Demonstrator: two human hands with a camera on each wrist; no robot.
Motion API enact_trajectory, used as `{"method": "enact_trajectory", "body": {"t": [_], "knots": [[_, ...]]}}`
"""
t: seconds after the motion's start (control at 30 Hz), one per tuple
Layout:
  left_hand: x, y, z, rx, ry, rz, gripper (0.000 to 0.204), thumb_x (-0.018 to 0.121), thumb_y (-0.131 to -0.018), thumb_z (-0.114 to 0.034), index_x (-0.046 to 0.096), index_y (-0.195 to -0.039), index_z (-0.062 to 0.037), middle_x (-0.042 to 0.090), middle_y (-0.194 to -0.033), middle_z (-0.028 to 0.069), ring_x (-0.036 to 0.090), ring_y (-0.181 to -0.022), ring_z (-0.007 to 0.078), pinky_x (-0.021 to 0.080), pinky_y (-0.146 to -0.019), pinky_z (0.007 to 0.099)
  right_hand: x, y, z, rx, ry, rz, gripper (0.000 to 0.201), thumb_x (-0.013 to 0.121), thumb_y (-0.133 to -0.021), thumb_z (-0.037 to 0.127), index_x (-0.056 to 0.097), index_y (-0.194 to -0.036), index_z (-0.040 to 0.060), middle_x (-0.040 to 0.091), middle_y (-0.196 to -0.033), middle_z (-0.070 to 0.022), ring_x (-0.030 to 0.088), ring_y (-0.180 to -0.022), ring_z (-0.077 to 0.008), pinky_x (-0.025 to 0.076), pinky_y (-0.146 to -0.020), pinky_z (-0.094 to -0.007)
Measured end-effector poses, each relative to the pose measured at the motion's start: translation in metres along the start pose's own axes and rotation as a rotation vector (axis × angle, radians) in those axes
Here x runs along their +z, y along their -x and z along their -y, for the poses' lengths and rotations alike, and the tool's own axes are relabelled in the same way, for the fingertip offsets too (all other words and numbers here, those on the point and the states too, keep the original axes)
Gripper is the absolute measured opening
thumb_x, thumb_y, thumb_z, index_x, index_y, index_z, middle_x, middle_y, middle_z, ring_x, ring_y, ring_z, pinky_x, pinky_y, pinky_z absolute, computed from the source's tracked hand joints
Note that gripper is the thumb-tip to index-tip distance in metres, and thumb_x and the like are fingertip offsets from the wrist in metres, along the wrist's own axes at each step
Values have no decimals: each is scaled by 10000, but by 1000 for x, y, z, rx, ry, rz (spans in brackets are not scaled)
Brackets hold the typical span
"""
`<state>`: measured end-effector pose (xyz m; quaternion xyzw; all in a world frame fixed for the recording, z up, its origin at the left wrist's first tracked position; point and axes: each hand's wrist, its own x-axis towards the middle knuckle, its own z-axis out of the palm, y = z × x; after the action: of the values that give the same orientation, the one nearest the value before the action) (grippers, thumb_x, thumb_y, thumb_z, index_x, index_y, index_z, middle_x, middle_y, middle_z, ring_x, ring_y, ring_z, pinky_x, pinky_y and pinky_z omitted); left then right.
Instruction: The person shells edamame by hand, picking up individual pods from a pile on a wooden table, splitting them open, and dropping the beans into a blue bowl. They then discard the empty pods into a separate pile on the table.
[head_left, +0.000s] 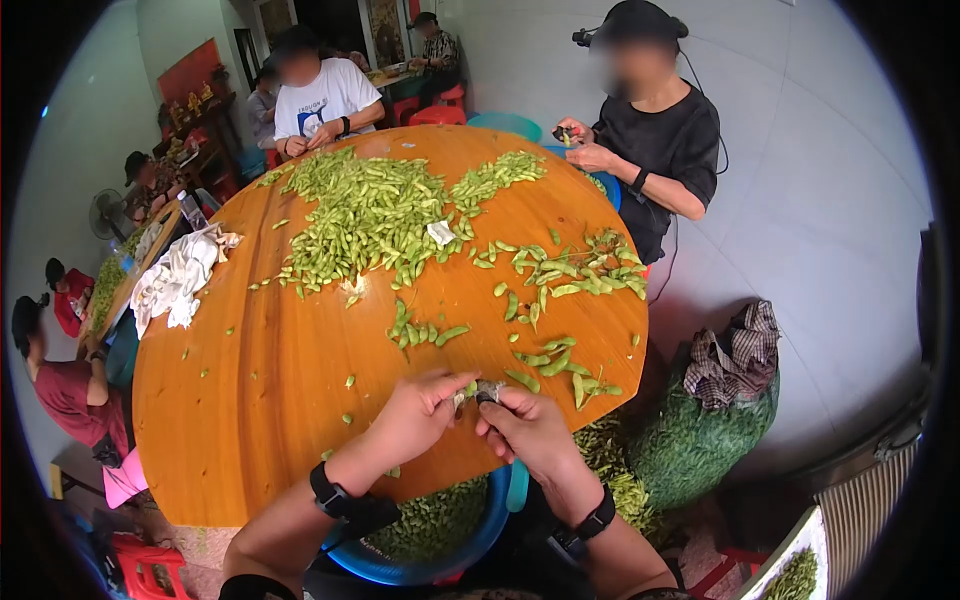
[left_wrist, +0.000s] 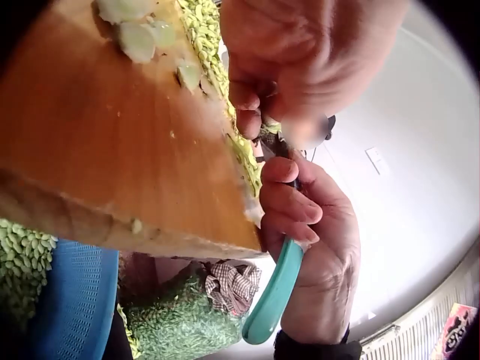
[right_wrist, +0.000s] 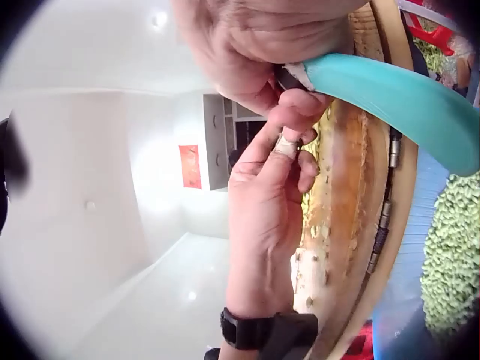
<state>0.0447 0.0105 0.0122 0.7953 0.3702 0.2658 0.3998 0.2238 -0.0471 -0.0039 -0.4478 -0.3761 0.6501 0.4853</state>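
Close together at the table's near edge, both hands meet fingertip to fingertip. My left hand (head_left: 415,412) pinches a small green soybean pod (head_left: 471,388), mostly hidden by the fingers; a pale wrap (right_wrist: 286,147) circles its thumb. My right hand (head_left: 537,432) grips a tool with a curved teal handle (right_wrist: 405,105), which sticks out below the palm; its dark working end is largely covered by fingers. Loose pods (head_left: 550,360) lie just beyond the right hand. Below the hands stands a blue basin (head_left: 490,520) of shelled beans (head_left: 432,525).
A large pod heap (head_left: 375,215) covers the far side of the round wooden table (head_left: 220,400). A white cloth (head_left: 185,270) lies at left. Two people sit across, one in a black shirt (head_left: 665,140). A stuffed green mesh sack (head_left: 705,440) stands at right.
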Motion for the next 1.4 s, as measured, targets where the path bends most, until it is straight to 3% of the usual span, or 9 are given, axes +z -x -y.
{"method": "enact_trajectory", "body": {"t": [0.17, 0.27, 0.4, 0.47, 0.77, 0.83, 0.93, 1.03, 1.4], "knots": [[-13, -17, -1, 231, -300, -161, 319, 585, -851, 27, 629, -1159, -44, 609, -894, 127, 632, -760, 256, 509, -686, 313, -14, 1, 4, -193, 234, -209, 103, 576, -931, 114, 643, -953, 39, 588, -689, 5, 529, -543, -72, 416, -480, -247], [-26, -39, 0, 55, -394, -176, 260, 609, -841, -7, 630, -1100, -27, 592, -939, 158, 616, -811, 331, 509, -715, 376, -52, -5, -1, -527, 779, -414, 97, 573, -879, 56, 577, -841, -33, 563, -673, -192, 564, -609, -326, 445, -589, -361], [-25, -63, 26, 63, -570, -186, 178, 617, -837, -42, 615, -1012, -8, 576, -961, 173, 599, -819, 388, 502, -728, 436, -56, 8, 8, -413, 749, -431, 106, 570, -873, 53, 547, -823, -37, 548, -707, -246, 540, -637, -407, 446, -595, -381], [-25, -66, 33, 57, -589, -150, 147, 609, -838, -47, 605, -977, 0, 573, -956, 177, 594, -818, 406, 499, -727, 452, -52, 10, 3, -570, 844, -409, 128, 537, -929, 59, 560, -821, -4, 606, -670, -46, 514, -505, -66, 401, -460, -250], [-29, -18, 15, 107, -615, -142, 115, 535, -884, -22, 552, -990, 18, 623, -859, 193, 633, -766, 378, 520, -684, 420, 5, -11, 3, -132, 291, -103, 143, 521, -944, 99, 623, -1021, 34, 608, -717, -16, 527, -502, -60, 413, -434, -221], [-30, -6, 14, -29, -338, -149, 114, 539, -904, -6, 555, -1015, 18, 648, -810, 142, 671, -725, 252, 531, -655, 339, 15, -15, 3, -92, 257, -82, 157, 515, -948, 103, 624, -1041, 38, 609, -727, -14, 527, -504, -60, 413, -430, -217], [-31, 9, 2, -181, 47, -110, 136, 535, -913, 13, 557, -1047, 22, 668, -889, 121, 682, -743, 215, 540, -651, 311, 28, -16, 1, -52, 234, -53, 167, 521, -953, 120, 626, -1058, 43, 609, -742, -8, 523, -503, -56, 410, -414, -213], [-25, 17, 21, -74, 400, -144, 178, 554, -917, 23, 584, -1093, 13, 653, -894, 81, 640, -729, 109, 521, -657, 236, 36, -17, 0, -44, 212, -29, 166, 529, -954, 128, 629, -1050, 35, 607, -737, -7, 524, -504, -57, 404, -408, -214], [-27, 29, 24, 109, 4, -219, 324, 627, -820, 74, 634, -1124, -39, 617, -869, 72, 618, -762, 152, 496, -658, 265, 54, -13, 3, -9, 253, -21, 121, 552, -958, 109, 640, -938, 28, 620, -744, -2, 514, -513, -44, 371, -418, -180]]}}
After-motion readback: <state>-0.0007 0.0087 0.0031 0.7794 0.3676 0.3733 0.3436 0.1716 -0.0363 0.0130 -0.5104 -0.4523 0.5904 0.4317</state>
